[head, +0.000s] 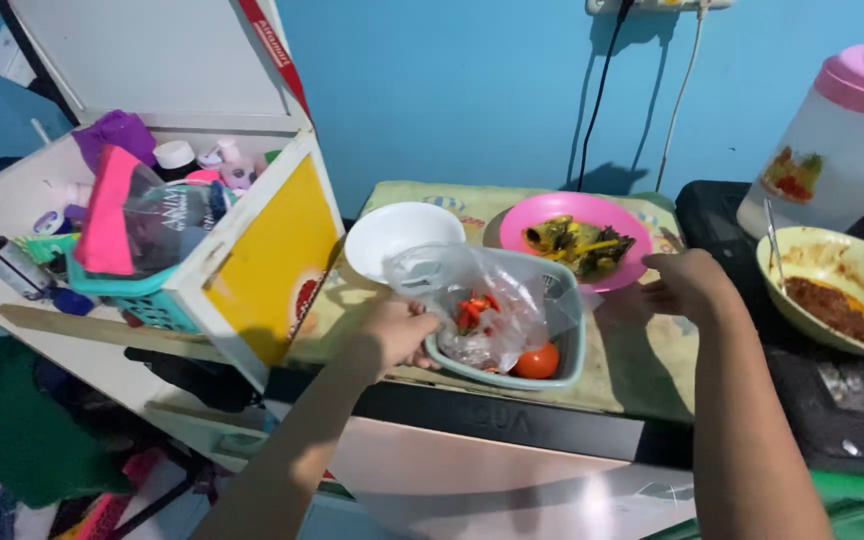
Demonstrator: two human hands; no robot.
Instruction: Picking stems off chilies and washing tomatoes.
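Nearby, pink plate and white bowl flank the basket.

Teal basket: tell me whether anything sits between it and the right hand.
Nothing visible does. The right hand rests beside the teal basket, with only bare cloth between them. The pink plate lies behind; the left hand grips the basket's near-left edge.

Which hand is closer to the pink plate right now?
Right. The right hand rests beside the pink plate, at its right lower edge, nearly touching. The left hand is farther off, gripping the near left edge of the teal basket.
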